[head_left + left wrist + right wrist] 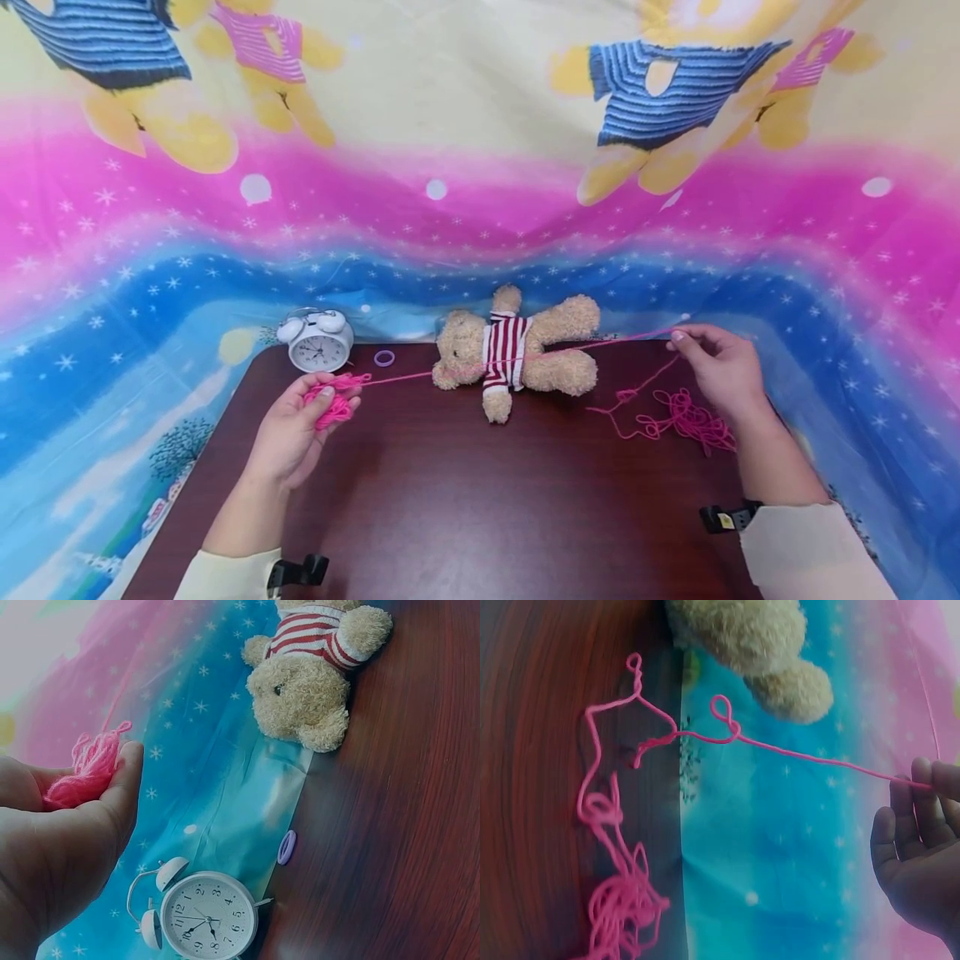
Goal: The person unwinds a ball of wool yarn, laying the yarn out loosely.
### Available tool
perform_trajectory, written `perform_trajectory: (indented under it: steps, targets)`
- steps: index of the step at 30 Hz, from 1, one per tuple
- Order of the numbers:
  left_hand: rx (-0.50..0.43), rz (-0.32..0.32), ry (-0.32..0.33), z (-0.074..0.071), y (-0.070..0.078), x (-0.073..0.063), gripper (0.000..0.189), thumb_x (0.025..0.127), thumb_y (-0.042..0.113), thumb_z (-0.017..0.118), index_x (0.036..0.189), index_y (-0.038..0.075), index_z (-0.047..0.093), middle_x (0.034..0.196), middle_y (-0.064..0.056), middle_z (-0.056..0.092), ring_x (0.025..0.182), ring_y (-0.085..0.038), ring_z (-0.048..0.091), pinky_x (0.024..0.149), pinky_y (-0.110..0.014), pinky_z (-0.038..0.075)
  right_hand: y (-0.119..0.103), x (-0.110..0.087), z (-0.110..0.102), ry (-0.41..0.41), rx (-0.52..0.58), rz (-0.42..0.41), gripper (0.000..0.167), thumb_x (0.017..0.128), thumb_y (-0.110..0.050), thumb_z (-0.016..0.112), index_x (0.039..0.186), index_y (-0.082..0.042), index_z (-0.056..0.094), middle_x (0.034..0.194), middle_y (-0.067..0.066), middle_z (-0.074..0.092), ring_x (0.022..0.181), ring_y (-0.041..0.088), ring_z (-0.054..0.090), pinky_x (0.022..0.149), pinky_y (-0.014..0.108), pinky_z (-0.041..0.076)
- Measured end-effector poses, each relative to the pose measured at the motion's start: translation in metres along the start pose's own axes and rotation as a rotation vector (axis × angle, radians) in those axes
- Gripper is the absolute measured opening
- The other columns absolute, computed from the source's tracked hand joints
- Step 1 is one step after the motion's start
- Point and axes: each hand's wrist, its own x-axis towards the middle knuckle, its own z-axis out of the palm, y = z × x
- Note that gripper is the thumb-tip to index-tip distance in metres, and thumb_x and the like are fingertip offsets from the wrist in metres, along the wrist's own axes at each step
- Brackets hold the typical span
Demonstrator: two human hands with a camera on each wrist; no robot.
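Observation:
A bundle of pink yarn (pixel 332 406) is held in my left hand (pixel 288 433), pinched between thumb and fingers. From it a strand runs taut across the view to my right hand (pixel 720 371), whose thumb and forefinger pinch it. Below the right hand the yarn drops to a loose tangle (pixel 693 421) on the tabletop, with a small loop (pixel 721 710) and kinks along the way. In the head view the strand passes in front of a teddy bear (pixel 506 350) in a red-and-white striped top, lying on its side at the back of the table.
A white twin-bell alarm clock (pixel 320 343) stands at the table's back left, beyond my left hand. Beside it lies a purple ring (pixel 384 358). The dark wooden table (pixel 480 500) meets a printed cloth backdrop (pixel 397 258) along its back and sides.

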Motion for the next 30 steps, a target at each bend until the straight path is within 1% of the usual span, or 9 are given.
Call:
perform_trajectory:
  steps: [4, 8, 10, 12, 16, 19, 23, 26, 30]
  targets:
    - [-0.005, -0.003, 0.005, -0.002, 0.001, -0.001, 0.032, 0.107, 0.013, 0.058, 0.134, 0.005, 0.043, 0.127, -0.007, 0.061, 0.111, -0.018, 0.073, 0.096, -0.029, 0.054, 0.01, 0.001, -0.013, 0.029, 0.037, -0.007, 0.044, 0.102, -0.04, 0.067, 0.124, -0.002, 0.072, 0.091, -0.01, 0.078, 0.091, -0.004, 0.065, 0.076, 0.012, 0.048]
    - [-0.011, 0.006, 0.01, -0.004, 0.001, -0.001, 0.03, 0.107, 0.013, 0.059, 0.132, 0.009, 0.044, 0.125, -0.005, 0.062, 0.11, -0.019, 0.073, 0.096, -0.029, 0.055, 0.019, 0.0, -0.027, 0.041, 0.03, 0.007, 0.045, 0.102, -0.039, 0.067, 0.125, -0.001, 0.071, 0.086, -0.022, 0.074, 0.09, -0.007, 0.065, 0.074, 0.01, 0.048]
    - [-0.018, 0.012, 0.01, -0.005, 0.001, -0.002, 0.028, 0.107, 0.012, 0.058, 0.131, 0.009, 0.044, 0.124, -0.005, 0.062, 0.109, -0.019, 0.073, 0.096, -0.029, 0.055, 0.022, 0.0, -0.035, 0.046, 0.007, 0.026, 0.047, 0.102, -0.042, 0.066, 0.127, -0.001, 0.07, 0.086, -0.026, 0.072, 0.088, -0.009, 0.064, 0.073, 0.01, 0.048]
    - [-0.021, 0.013, 0.013, -0.007, 0.001, -0.001, 0.027, 0.107, 0.011, 0.057, 0.131, 0.009, 0.045, 0.123, -0.005, 0.062, 0.108, -0.018, 0.074, 0.095, -0.028, 0.055, 0.026, -0.001, -0.043, 0.053, -0.005, 0.037, 0.049, 0.102, -0.042, 0.065, 0.128, 0.0, 0.069, 0.085, -0.027, 0.071, 0.087, -0.01, 0.064, 0.072, 0.009, 0.048]
    - [-0.006, 0.013, 0.031, -0.01, 0.001, -0.001, 0.028, 0.107, 0.012, 0.058, 0.131, 0.007, 0.045, 0.123, -0.004, 0.062, 0.105, -0.017, 0.074, 0.094, -0.027, 0.056, 0.034, -0.003, -0.059, 0.062, -0.036, 0.062, 0.048, 0.102, -0.043, 0.064, 0.128, -0.003, 0.07, 0.085, -0.029, 0.07, 0.085, -0.013, 0.063, 0.069, 0.008, 0.048]
    - [-0.004, 0.023, 0.037, -0.014, 0.001, -0.002, 0.029, 0.107, 0.011, 0.058, 0.131, 0.005, 0.045, 0.123, -0.004, 0.063, 0.104, -0.016, 0.074, 0.092, -0.026, 0.057, 0.041, -0.006, -0.069, 0.064, -0.1, 0.095, 0.052, 0.102, -0.049, 0.061, 0.13, -0.006, 0.069, 0.087, -0.03, 0.069, 0.087, -0.014, 0.058, 0.07, 0.009, 0.047]
    - [-0.026, 0.035, 0.021, -0.02, 0.001, -0.003, 0.027, 0.107, 0.008, 0.057, 0.131, 0.006, 0.045, 0.124, -0.004, 0.063, 0.111, -0.015, 0.072, 0.091, -0.025, 0.057, 0.052, -0.008, -0.078, 0.052, -0.159, 0.139, 0.058, 0.103, -0.053, 0.058, 0.134, -0.005, 0.067, 0.087, -0.031, 0.066, 0.087, -0.013, 0.054, 0.069, 0.012, 0.044]
    - [-0.033, 0.04, 0.011, -0.024, 0.001, -0.005, 0.026, 0.107, 0.007, 0.056, 0.13, 0.006, 0.045, 0.124, -0.005, 0.063, 0.116, -0.016, 0.07, 0.09, -0.026, 0.058, 0.063, -0.007, -0.083, 0.046, -0.151, 0.162, 0.057, 0.103, -0.051, 0.058, 0.134, -0.003, 0.065, 0.084, -0.034, 0.064, 0.084, -0.014, 0.055, 0.067, 0.011, 0.045]
    - [-0.031, 0.039, 0.009, -0.03, 0.0, -0.007, 0.026, 0.108, 0.008, 0.055, 0.13, 0.004, 0.044, 0.123, -0.007, 0.062, 0.116, -0.015, 0.07, 0.086, -0.025, 0.06, 0.073, -0.007, -0.089, 0.044, -0.163, 0.19, 0.06, 0.103, -0.053, 0.056, 0.136, -0.003, 0.064, 0.082, -0.039, 0.062, 0.082, -0.014, 0.056, 0.065, 0.011, 0.046]
